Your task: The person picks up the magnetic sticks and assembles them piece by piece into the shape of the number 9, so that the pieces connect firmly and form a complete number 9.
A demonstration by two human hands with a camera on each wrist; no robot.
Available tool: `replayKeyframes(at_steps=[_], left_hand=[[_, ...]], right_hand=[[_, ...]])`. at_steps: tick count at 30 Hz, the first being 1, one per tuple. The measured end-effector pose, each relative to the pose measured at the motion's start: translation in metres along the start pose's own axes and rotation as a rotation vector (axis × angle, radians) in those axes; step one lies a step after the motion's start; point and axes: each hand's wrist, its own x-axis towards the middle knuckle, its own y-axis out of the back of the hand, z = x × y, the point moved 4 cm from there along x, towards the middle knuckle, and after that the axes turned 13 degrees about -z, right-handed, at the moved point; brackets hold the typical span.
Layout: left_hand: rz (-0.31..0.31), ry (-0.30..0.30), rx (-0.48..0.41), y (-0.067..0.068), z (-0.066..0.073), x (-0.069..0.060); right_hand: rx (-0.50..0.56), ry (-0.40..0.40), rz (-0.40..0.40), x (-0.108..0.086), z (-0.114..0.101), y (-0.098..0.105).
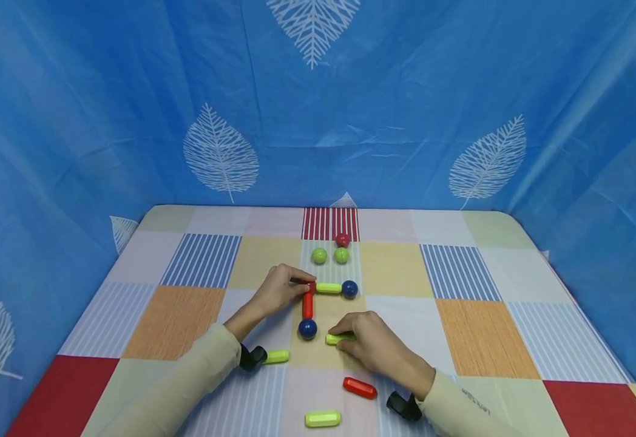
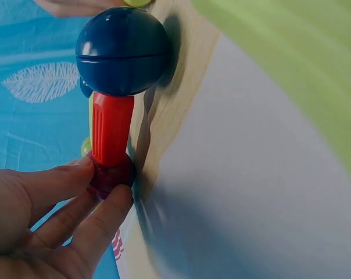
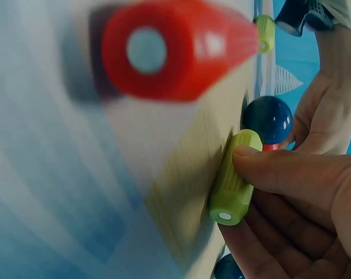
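Observation:
My left hand [image 1: 280, 290] pinches a red ball [image 2: 110, 176] at the corner of an L-shaped piece lying on the cloth. From that ball a red rod [image 1: 307, 306] runs toward me to a blue ball [image 1: 307, 329], and a lime-green rod [image 1: 328, 288] runs right to another blue ball [image 1: 349, 289]. Between thumb and fingers, my right hand [image 1: 375, 343] holds a separate lime-green rod [image 3: 233, 177], apart from the near blue ball. A pale round spot shows on its end in the right wrist view.
Two green balls [image 1: 319, 255] and a loose red ball [image 1: 342, 240] sit behind the L-shaped piece. Nearer me lie a loose red rod [image 1: 359, 388], a green rod [image 1: 322, 419] and another green rod [image 1: 278, 356] beside the left wrist camera [image 1: 252, 358]. Blue curtain [image 1: 318, 133] surrounds the patchwork-covered table [image 1: 187, 309].

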Motion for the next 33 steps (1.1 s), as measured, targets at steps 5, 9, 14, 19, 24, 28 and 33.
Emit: replayKeyframes(at_steps=[5,9,14,19,24,28,33], left_hand=[[-0.006,0.008,-0.011,-0.002,-0.001,-0.001],[-0.019,0.011,-0.018,-0.004,-0.002,-0.001],[-0.022,0.005,-0.020,-0.002,-0.001,0.000],[-0.025,-0.012,-0.010,0.001,0.000,0.001],[-0.036,-0.025,-0.004,0.001,0.000,0.001],[-0.036,-0.035,0.008,0.002,0.001,0.000],[-0.035,-0.043,0.012,0.002,0.001,0.000]], right_hand=[[0.003,0.010,0.010,0.004,0.004,0.001],[-0.010,0.019,0.005,0.007,0.006,0.002],[-0.014,0.036,0.008,0.010,0.007,0.003],[-0.011,0.047,0.015,0.011,0.006,0.003],[-0.001,0.034,-0.001,0.013,0.003,0.003],[0.004,0.036,-0.010,0.015,-0.001,0.003],[0.003,0.025,-0.015,0.016,-0.005,0.004]])
